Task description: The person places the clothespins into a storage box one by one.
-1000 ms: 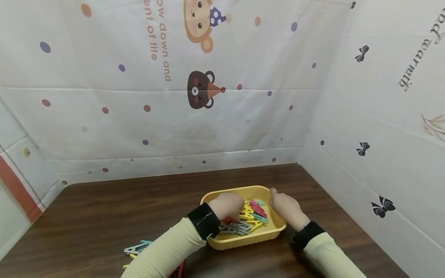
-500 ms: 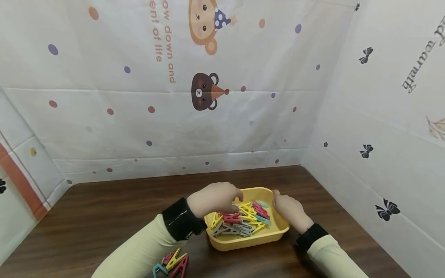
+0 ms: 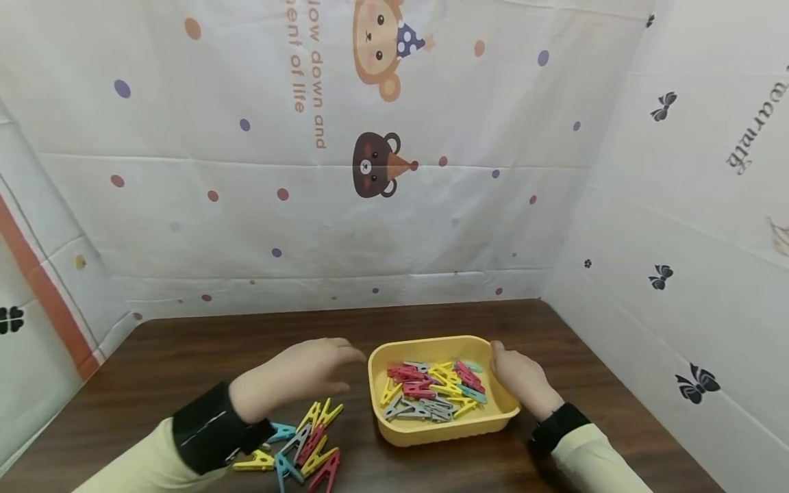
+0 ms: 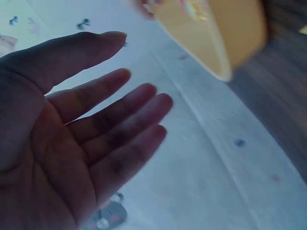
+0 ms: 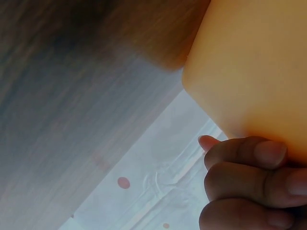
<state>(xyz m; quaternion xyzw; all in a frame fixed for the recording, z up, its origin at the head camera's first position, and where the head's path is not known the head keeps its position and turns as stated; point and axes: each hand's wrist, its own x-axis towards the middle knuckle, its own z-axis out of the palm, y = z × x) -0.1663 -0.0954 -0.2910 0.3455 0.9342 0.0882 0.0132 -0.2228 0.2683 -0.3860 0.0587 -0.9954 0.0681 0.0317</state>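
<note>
In the head view a yellow plastic basket (image 3: 444,434) stands on the table, with several clothespins (image 3: 421,391) in red, yellow, grey and blue inside. My right hand (image 3: 525,381) holds the basket's right rim. The right wrist view shows curled fingers (image 5: 244,184) against the basket's outer wall (image 5: 254,72). To the left of the basket, my left hand (image 3: 302,376) is in the air with nothing in it, its fingers spread and slightly bent. Below and in front of it lies a loose pile of clothespins (image 3: 313,444), partly hidden by the wrist.
The dark wooden table (image 3: 203,349) reaches back to a white printed sheet (image 3: 320,226). Another white sheet (image 3: 629,287) stands along the right side. Both wrists wear black bands, the left band (image 3: 212,428) and the right band (image 3: 559,426).
My left hand has come out of the basket and moved left over the table, its fingers opening. The clothespin pile it covered now shows. My right hand stays on the rim.
</note>
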